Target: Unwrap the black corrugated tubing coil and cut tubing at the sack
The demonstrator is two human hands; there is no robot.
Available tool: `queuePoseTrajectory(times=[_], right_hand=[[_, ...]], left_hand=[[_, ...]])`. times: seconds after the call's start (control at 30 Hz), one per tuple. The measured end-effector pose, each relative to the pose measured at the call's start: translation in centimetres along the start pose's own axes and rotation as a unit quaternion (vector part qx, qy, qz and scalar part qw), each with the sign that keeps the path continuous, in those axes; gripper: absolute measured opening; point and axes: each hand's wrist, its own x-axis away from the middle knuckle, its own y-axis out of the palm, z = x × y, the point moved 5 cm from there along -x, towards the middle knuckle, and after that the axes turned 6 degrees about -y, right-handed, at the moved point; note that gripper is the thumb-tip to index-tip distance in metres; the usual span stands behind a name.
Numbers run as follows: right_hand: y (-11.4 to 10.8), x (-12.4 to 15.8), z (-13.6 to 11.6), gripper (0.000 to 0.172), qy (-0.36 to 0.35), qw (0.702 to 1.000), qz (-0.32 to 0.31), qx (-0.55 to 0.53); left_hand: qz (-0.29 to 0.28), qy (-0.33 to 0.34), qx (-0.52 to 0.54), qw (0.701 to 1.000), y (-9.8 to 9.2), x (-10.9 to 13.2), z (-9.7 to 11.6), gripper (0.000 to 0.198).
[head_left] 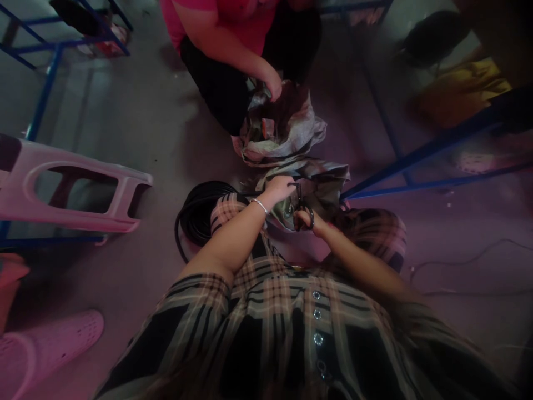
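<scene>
Two bare hands over one crumpled printed sack (310, 186), just in front of the wearer's plaid shirt (270, 300). The left hand (278, 189), with one thin bracelet (259, 205) at the wrist, in a tight, narrow grip on a fold of the sack, probably to keep the cloth taut and steady for the other hand. The right hand (307, 220) also narrow, its fingers (305, 219) hooked around the dark looped handles of what looks like one pair of scissors (300, 203). Blades hidden by the cloth, so no telling whether open or closed.

Beside the left forearm, one coil of black cable (199, 219), gathered into a tight round, perhaps for compactness. Opposite, one co-worker in a pink shirt (200, 19), with one hand (273, 86) pressed into a second, paler woven sack (283, 130), the two sacks almost touching on the concrete floor (166, 139). Farther out, two blue metal frames (44, 94) (420, 147), one on each side; one pink plastic stool (79, 191), lying on its side; and one pink perforated plastic basket (45, 347) at the lower left.
</scene>
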Motion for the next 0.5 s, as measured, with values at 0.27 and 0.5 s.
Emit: queuePoseTrajectory(times=[0.27,0.5], right_hand=[[-0.1,-0.1,-0.9,0.029,-0.003,1.0,0.012,-0.001],[0.5,-0.6,0.2,0.03,-0.04,0.998,0.044,0.008]], left_hand=[[-0.013,0.025,0.008,1.0,1.0,-0.5,-0.1,0.034],[-0.03,0.011,-0.013,0.999,1.2,-0.2,-0.2,0.035]])
